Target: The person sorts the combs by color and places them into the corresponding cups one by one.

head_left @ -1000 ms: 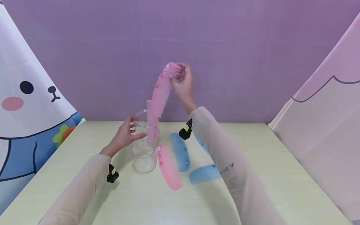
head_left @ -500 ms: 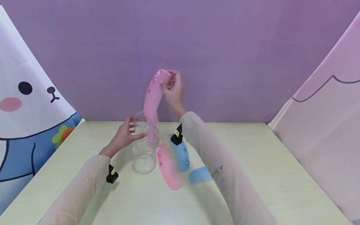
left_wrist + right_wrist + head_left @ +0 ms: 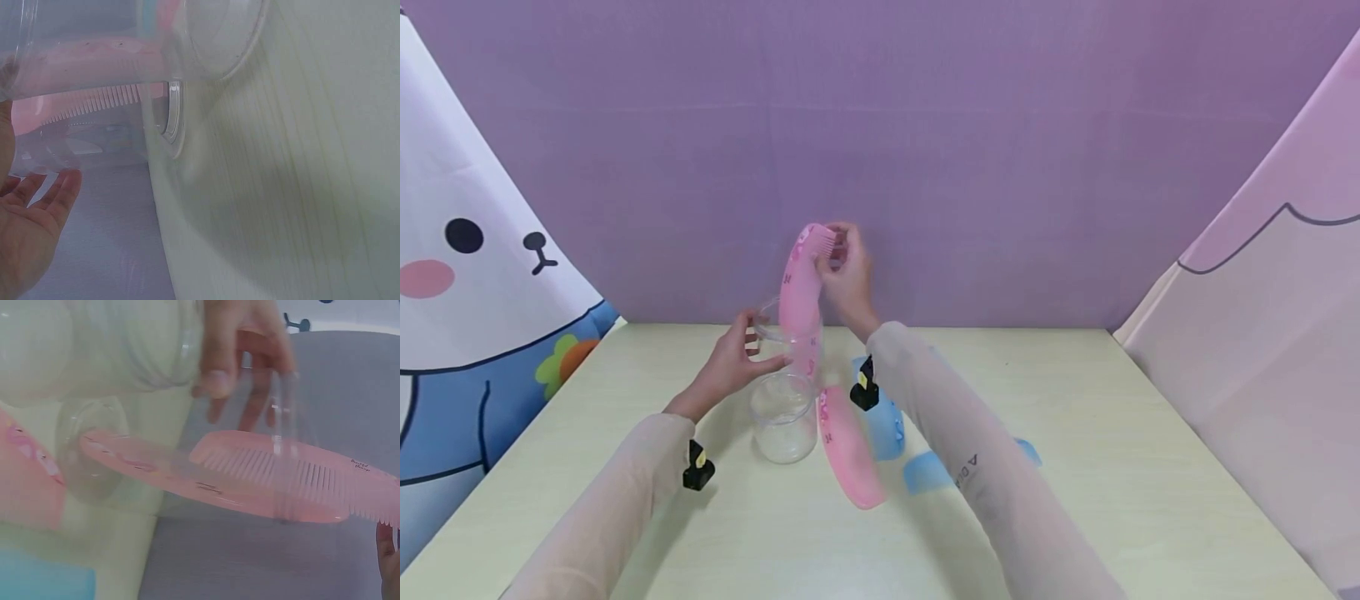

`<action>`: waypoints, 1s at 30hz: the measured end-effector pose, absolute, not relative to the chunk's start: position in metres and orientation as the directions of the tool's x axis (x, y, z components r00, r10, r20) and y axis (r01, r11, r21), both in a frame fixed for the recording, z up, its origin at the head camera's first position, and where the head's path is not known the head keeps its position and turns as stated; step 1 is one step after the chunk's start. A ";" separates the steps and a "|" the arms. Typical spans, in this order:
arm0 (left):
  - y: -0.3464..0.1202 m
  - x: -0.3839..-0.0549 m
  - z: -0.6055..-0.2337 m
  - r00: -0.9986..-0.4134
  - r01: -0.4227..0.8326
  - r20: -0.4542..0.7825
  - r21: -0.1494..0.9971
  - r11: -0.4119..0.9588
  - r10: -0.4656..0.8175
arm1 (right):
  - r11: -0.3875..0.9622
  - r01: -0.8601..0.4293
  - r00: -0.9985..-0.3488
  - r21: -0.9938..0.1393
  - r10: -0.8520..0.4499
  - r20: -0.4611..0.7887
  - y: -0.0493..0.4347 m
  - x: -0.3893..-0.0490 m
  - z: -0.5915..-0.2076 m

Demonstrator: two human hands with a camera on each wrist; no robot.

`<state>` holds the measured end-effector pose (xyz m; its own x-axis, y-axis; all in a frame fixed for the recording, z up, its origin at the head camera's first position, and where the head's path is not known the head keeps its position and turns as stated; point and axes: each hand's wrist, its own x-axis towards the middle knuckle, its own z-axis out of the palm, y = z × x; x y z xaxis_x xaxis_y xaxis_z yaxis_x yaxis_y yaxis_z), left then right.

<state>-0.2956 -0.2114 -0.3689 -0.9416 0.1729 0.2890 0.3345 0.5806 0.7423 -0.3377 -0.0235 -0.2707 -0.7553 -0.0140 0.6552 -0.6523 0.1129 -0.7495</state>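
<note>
My left hand (image 3: 730,360) grips a clear plastic jar (image 3: 767,335) at the back of the table, thumb on one side and fingers on the other. One pink comb (image 3: 140,464) stands inside that jar. Above it, my right hand (image 3: 850,279) pinches the upper end of a second pink comb (image 3: 801,287), held nearly upright. The right wrist view shows this comb's lower end inside the jar, overlapping the other comb. A second clear jar (image 3: 784,429) stands upright in front. In the left wrist view, my fingers (image 3: 62,194) touch the jar's wall.
A third pink comb (image 3: 850,454) lies right of the front jar. Beside it are a blue comb (image 3: 889,427) and another blue comb (image 3: 927,472), both partly hidden by my right arm. A purple cloth (image 3: 1000,167) hangs behind the table.
My right hand has moved left and down with the pink comb, whose lower end has gone from above the rear jar into its mouth. My left hand and both jars have stayed in place.
</note>
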 end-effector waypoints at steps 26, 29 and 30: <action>-0.210 -0.296 -0.367 -0.949 0.313 0.266 0.744 0.591 0.168 | 0.230 -0.599 -0.801 -0.767 -0.157 0.578 -0.036 -0.331 -0.315; -0.211 -0.296 -0.367 -0.949 0.313 0.265 0.741 0.594 0.169 | 0.241 -0.598 -0.801 -0.765 -0.173 0.573 -0.036 -0.331 -0.315; -0.211 -0.296 -0.368 -0.950 0.312 0.264 0.740 0.595 0.169 | 0.248 -0.599 -0.800 -0.761 -0.176 0.573 -0.036 -0.331 -0.316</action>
<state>-0.2962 -0.2108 -0.3677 -0.9496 0.1692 0.2641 0.3120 0.5954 0.7404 -0.3311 -0.0363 -0.3157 -0.8004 -0.1764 0.5730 -0.5995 0.2480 -0.7610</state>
